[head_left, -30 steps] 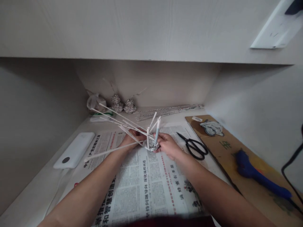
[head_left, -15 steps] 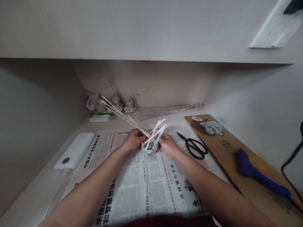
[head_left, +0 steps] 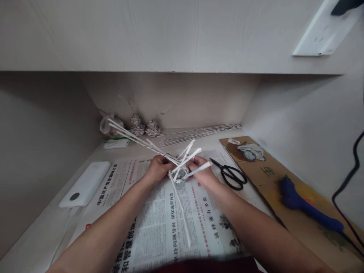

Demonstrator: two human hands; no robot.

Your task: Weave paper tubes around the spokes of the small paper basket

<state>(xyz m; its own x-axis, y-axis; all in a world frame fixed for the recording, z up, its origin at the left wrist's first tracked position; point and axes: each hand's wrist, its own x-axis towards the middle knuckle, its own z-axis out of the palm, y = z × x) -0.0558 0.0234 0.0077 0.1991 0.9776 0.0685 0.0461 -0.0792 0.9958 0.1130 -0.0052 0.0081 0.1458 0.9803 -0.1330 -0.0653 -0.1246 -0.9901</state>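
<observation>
Between my two hands is a small round basket woven from rolled paper, held above the newspaper. My left hand grips its left side, fingers curled. My right hand closes on its right side, the fingertips partly hidden behind the weave. Several loose paper sticks rise from the basket, the longest leaning up to the left. One pale bluish stick slants out over my right hand. Another paper strand hangs down toward me.
Black scissors lie right of my hands. Farther right, a cardboard sheet carries a blue glue gun and crumpled plastic. A white power bank is at left. Two woven gourd shapes and paper sticks sit at the back.
The pale bluish stick has swung from upright down to the right, over my right hand. The hanging strand's lower end has shifted right. Both hands keep their hold.
</observation>
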